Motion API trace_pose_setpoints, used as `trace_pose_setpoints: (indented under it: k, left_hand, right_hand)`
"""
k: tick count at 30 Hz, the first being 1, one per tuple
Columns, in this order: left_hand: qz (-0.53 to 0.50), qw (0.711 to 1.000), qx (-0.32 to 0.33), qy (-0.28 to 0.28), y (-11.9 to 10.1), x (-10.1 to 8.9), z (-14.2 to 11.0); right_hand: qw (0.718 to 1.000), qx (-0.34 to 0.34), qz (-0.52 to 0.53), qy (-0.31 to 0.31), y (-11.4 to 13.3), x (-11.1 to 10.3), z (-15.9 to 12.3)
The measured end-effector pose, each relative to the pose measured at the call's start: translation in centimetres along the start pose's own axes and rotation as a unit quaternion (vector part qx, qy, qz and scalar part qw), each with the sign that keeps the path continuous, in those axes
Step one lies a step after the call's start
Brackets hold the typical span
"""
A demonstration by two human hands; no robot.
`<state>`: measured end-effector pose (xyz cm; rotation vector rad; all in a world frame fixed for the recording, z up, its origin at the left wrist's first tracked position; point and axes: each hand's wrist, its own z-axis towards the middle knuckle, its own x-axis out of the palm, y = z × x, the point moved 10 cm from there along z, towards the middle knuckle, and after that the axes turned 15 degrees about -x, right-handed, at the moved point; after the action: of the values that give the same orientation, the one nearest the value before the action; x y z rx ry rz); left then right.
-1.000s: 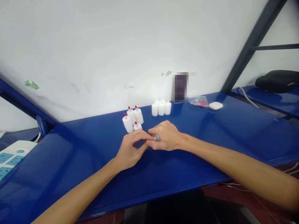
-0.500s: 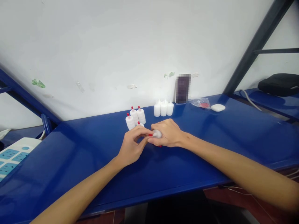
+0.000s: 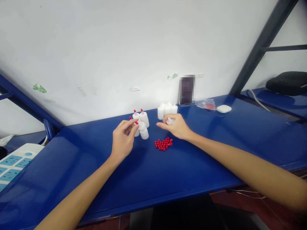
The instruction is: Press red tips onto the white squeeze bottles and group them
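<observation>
Near the capped bottles, my left hand [image 3: 123, 135] pinches thumb and forefinger at the red cap of a tilted white dropper bottle [image 3: 144, 133]; whether another bottle overlaps it I cannot tell. Behind it stand several white bottles with red caps [image 3: 144, 118]. My right hand [image 3: 177, 125] curls its fingers round an uncapped white dropper bottle [image 3: 169, 121], thumb stretched to the left. Just beyond that hand are several uncapped bottles [image 3: 161, 112] in a group against the wall. Between and below my hands lies a pile of small red caps [image 3: 163, 144].
At the back are a blurred dark panel [image 3: 187, 90] leaning on the wall, a plastic bag [image 3: 205, 104] with red pieces, and a white rounded object [image 3: 224, 109]. A power strip [image 3: 16, 161] lies at the left of the blue table [image 3: 134, 182].
My hands have parted from the bottle they held together. The left has moved left to the capped bottles, the right up towards the uncapped ones. The red cap pile now shows.
</observation>
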<state>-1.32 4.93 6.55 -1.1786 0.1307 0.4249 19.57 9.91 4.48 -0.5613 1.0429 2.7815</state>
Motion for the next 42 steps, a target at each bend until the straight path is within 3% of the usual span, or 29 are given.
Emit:
trace_pose_setpoints:
  k: [6,9,14,20,23,26,31,38,42]
  left_hand:
    - [0.029,0.999,0.03,0.008,0.1,1.2,-0.3]
    - [0.038,0.997,0.065,-0.003,-0.3,1.2,-0.7]
    - [0.098,0.986,0.134,-0.024,-1.8,1.0,-1.4]
    - [0.13,0.961,0.241,-0.042,-4.0,1.0,-3.0]
    - [0.143,0.947,0.287,-0.011,-4.6,1.7,-4.1]
    - [0.158,0.942,0.295,0.024,-4.5,2.5,-4.4]
    - [0.149,0.95,0.274,-0.001,-4.0,2.0,-3.8]
    - [0.139,0.95,0.281,0.007,-4.2,2.0,-4.0]
    - [0.108,0.958,0.261,0.048,-4.0,2.7,-4.1]
  right_hand:
    - [0.999,0.009,-0.004,-0.053,-0.1,-1.0,-0.8]
    - [0.998,0.003,0.048,-0.042,-0.3,-0.6,-0.9]
    - [0.987,0.062,0.147,0.003,-1.4,1.0,-0.9]
    - [0.986,0.053,0.152,0.029,-1.3,1.5,-0.5]
    - [0.984,0.081,0.158,0.034,-2.0,1.7,-0.7]
    - [0.985,0.096,0.141,0.033,-2.1,1.6,-0.9]
    - [0.985,0.105,0.132,0.026,-2.2,1.5,-1.0]
    - [0.992,0.075,0.099,0.0,-1.7,0.9,-1.1]
    - [0.994,0.067,0.089,0.007,-1.5,1.0,-1.1]
